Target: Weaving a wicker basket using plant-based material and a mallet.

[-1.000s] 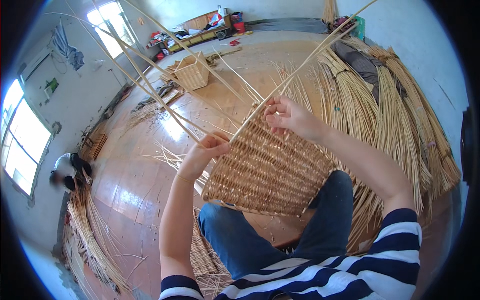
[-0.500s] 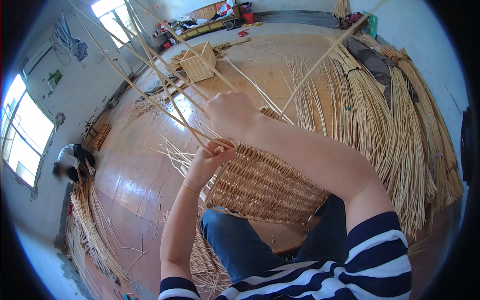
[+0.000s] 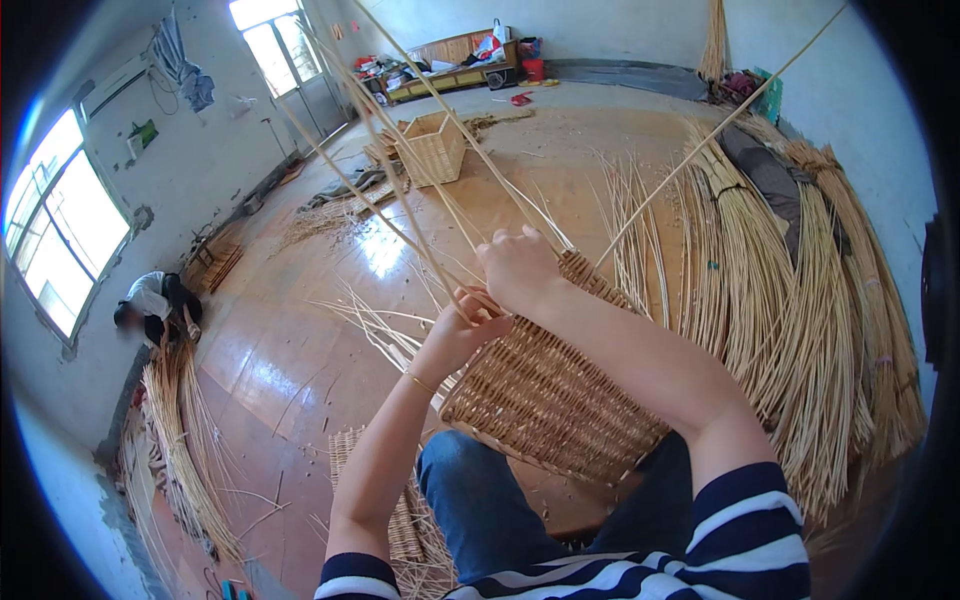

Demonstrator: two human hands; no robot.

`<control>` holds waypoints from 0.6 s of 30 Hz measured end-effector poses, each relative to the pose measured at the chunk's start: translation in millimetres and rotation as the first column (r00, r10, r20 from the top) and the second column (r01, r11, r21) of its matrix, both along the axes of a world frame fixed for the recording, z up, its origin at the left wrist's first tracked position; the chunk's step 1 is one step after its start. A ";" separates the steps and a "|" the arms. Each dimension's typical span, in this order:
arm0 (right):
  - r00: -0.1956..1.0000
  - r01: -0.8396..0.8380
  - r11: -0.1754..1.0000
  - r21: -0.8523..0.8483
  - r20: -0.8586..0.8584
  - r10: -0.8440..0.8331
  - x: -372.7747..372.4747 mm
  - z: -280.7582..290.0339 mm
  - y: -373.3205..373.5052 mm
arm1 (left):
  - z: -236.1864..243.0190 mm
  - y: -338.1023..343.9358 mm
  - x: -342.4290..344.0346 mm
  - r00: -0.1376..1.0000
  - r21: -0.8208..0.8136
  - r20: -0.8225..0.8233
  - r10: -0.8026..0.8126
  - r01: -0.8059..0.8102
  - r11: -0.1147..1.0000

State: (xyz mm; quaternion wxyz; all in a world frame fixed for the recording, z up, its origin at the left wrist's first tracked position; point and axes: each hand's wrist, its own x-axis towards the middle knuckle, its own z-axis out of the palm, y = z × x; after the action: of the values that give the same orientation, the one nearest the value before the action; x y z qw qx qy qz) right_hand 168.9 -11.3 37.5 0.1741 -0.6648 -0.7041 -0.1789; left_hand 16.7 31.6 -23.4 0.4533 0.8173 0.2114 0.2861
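A partly woven wicker basket (image 3: 560, 390) rests tilted across my knees, with long pale wicker rods rising from its upper edge. My left hand (image 3: 460, 335) is closed at the basket's far left corner, thumb and fingers pinching rods at the rim. Just to its right and above the rim, my right hand (image 3: 520, 270) is curled into a fist around a wicker rod; its fingers are mostly turned away from view. One upright rod (image 3: 700, 145) leans far out to the right, while several others fan up to the left.
Thick bundles of rods (image 3: 770, 330) lie along the right wall. A finished-looking woven box (image 3: 435, 150) stands farther off on the floor. At the left a person (image 3: 160, 305) crouches over another bundle (image 3: 180, 440). A woven panel (image 3: 345, 455) lies beside my left leg.
My right hand has come down and nearer to the rim. Both hands and the basket sit farther right and slightly lower in view, as the whole view has shifted too.
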 end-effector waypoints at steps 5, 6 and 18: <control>0.993 -0.095 0.986 0.136 -0.052 0.103 -6.9 -25.4 -13.1 | -6.5 -0.4 -15.7 0.998 0.178 -0.031 0.053 -0.047 0.983; 0.992 -0.052 0.998 0.046 -0.115 0.057 -6.1 -27.5 -19.8 | -5.1 -1.2 -14.1 0.998 0.186 -0.017 0.057 -0.053 0.981; 0.885 -0.346 0.910 0.230 -0.243 0.398 15.7 -38.9 -64.1 | 26.4 -12.0 -24.5 0.896 -0.058 -0.438 -0.074 0.054 0.997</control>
State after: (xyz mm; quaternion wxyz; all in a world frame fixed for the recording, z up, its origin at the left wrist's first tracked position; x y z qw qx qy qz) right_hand 184.6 -75.5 -1.3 0.3640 -0.5170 -0.7672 -0.1076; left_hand -7.7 19.5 3.0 0.4208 0.8572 0.2876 0.0742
